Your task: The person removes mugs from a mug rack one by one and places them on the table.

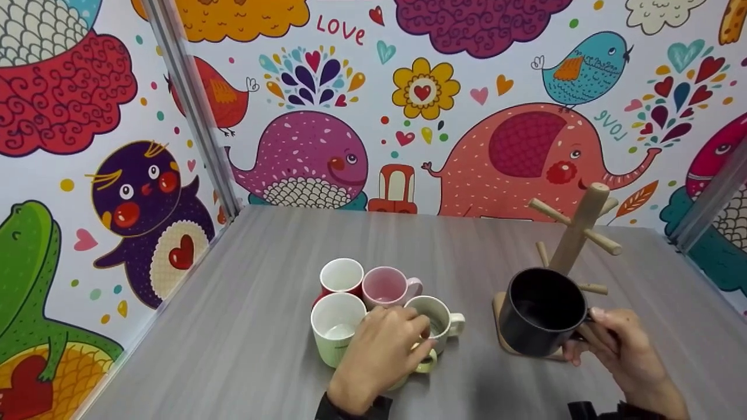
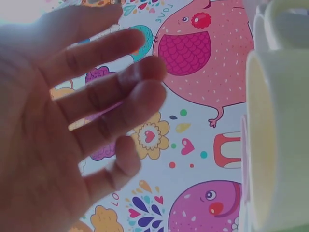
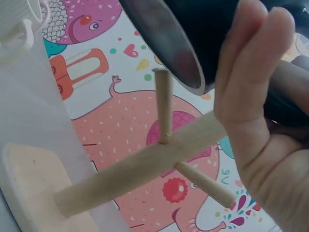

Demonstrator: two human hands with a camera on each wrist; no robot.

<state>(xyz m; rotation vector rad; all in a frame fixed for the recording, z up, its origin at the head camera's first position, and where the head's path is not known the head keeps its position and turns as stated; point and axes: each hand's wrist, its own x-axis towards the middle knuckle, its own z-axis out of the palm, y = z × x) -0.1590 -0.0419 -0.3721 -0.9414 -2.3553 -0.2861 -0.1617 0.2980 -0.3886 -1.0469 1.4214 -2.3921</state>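
My right hand (image 1: 627, 344) grips a black mug (image 1: 540, 315) by its handle, holding it in front of the wooden mug tree (image 1: 578, 233). In the right wrist view the mug is raised and tilted beside the post. My left hand (image 1: 382, 347) hovers over the cluster of mugs, its fingers loosely bent around nothing in the left wrist view. Beneath it is a pale yellow mug (image 2: 289, 140), mostly hidden in the head view except for its handle. Around the hand stand a light green mug (image 1: 330, 344), a pale grey mug (image 1: 443, 318) and a pink mug (image 1: 385, 286).
A red mug with a white inside (image 1: 341, 277) stands at the back of the cluster. The mug tree's wooden base (image 1: 501, 335) sits at the right of the grey table (image 1: 257, 291). Cartoon-printed panels (image 1: 350, 163) wall the table at the back and sides.
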